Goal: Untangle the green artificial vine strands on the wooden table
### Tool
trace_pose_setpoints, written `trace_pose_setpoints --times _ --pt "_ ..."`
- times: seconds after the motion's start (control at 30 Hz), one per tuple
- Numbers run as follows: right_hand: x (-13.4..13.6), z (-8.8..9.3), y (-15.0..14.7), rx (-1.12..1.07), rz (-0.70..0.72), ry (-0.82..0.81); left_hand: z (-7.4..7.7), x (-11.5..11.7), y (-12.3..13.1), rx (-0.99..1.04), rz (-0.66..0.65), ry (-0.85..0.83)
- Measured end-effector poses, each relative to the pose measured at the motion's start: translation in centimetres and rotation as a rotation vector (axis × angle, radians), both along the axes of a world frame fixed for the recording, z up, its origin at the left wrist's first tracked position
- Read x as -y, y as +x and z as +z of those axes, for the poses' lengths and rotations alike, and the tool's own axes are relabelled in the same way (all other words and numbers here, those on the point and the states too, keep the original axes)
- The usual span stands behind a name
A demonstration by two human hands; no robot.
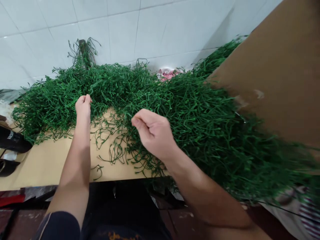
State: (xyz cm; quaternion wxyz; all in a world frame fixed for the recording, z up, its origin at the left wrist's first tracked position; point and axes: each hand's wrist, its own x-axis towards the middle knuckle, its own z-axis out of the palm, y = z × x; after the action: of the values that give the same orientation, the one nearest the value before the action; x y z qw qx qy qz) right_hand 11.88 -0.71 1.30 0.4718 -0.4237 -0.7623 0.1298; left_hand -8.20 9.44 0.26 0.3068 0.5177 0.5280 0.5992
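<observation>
A long heap of thin, wiry green stems (205,110) with small knobbed tips covers much of the board-topped table (50,160). At the heap's near left edge is my left hand (83,106), closed in a pinch; its fingertips touch or overlap the stems, and I cannot make out what is in them. My right hand (153,131) is closed in front of the middle of the heap, thumb pressed to the bent index finger. Whatever it grips, if anything, is too small or hidden. Loose stems (112,146) lie scattered on the board between my hands.
A large brown cardboard sheet (275,76) leans at the right. Behind the heap, by the white tiled wall (162,30), is a white bowl with pink-and-white contents (168,75). A black cylinder (15,140) and a black roll (7,167) lie at the left edge.
</observation>
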Motion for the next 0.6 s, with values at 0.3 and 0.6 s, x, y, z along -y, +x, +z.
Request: trace_pose_setpoints --times 0.3,0.6 --pt "-3.1 0.7 1.1 0.304 -0.421 -0.004 2.4 3.2 1.2 0.251 -0.369 -0.166" --pt "-3.7 -0.8 -4.6 0.135 -0.074 -0.052 1.5 3.3 2.1 0.126 -0.347 -0.081"
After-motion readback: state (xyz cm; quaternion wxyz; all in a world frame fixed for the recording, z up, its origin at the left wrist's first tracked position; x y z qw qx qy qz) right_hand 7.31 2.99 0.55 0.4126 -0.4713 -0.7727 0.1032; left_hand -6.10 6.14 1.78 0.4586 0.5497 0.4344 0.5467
